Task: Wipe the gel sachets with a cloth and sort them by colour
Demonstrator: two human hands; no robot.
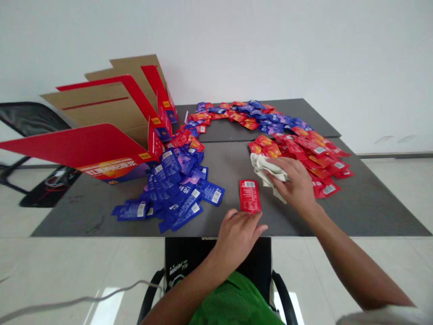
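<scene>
The person's left hand (235, 239) rests with its fingers straight and pressed together, pinching nothing, just at the lower end of a red sachet (250, 196) lying flat on the grey table (84, 216). The right hand (294, 183) curls over a bunched cream cloth (267, 169), gripping it, with a heap of red sachets (314, 155) just beyond. A spread of blue sachets (176, 194) lies left of the left hand.

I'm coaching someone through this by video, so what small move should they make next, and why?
Probably press the red sachet flat with the left hand, then wipe it with the cloth. It lies alone on the bare tabletop, right by the left fingers, and the right hand already grips the white cloth beside it.
</scene>
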